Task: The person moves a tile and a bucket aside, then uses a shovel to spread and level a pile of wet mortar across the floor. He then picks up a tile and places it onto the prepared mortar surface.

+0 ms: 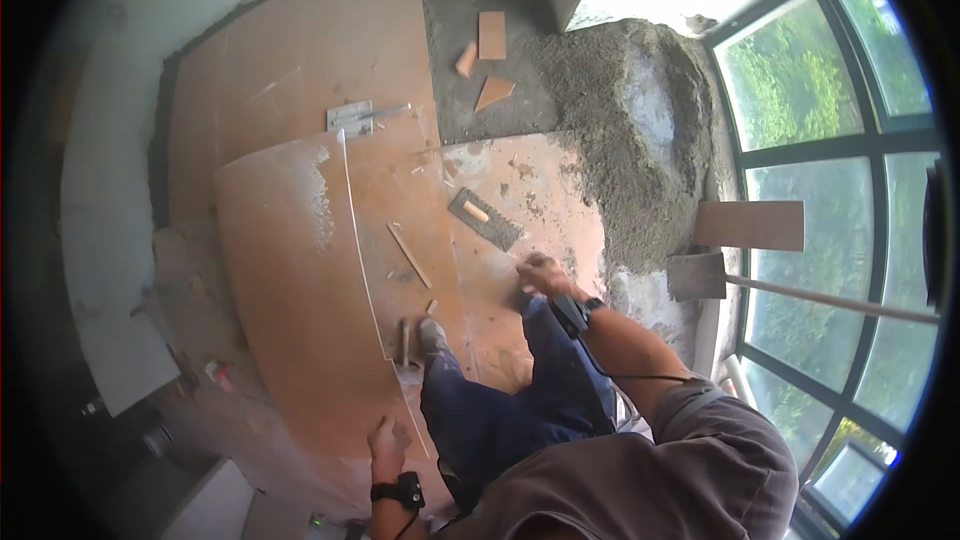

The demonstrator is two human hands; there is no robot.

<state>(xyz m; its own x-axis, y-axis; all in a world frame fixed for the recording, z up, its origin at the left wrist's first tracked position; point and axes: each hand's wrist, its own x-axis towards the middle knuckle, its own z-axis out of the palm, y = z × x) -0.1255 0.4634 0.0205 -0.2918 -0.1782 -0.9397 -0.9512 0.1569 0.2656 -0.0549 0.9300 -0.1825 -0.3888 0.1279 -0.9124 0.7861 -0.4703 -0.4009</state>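
My left hand is over the near part of a large orange-brown tile, fingers loosely bent and apart, with nothing visible in them. My right hand is by my right knee, its fingers curled; whatever they may hold is hidden. Just beyond that hand a notched trowel lies on the tiled floor. Between the large tile's edge and my left foot is a hammer-like tool. A thin strip lies farther ahead. Past the tile's far edge rests a flat trowel with a pale handle.
A grey mortar heap spreads at the right, beside the windows. A shovel and an upright tile piece are near the sill. Cut tile pieces lie on rough cement at the back. A pale board stands left.
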